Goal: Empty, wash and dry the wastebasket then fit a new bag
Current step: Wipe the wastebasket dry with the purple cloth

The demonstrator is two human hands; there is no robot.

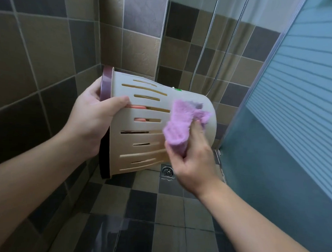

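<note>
A cream slotted wastebasket point(142, 140) with a purple rim point(106, 82) is held on its side in the air, its mouth pointing left and its base to the right. My left hand point(94, 117) grips the rim, thumb on the outer wall and fingers inside, showing through the slots. My right hand point(190, 158) holds a lilac cloth point(180, 124) pressed against the basket's outer wall near the base. No bag is in view.
I stand in a tiled shower corner. A square floor drain point(167, 171) lies below the basket. A metal shower hose point(204, 42) hangs on the back wall. A frosted glass door point(293, 111) closes off the right side. The floor tiles point(139, 219) look wet.
</note>
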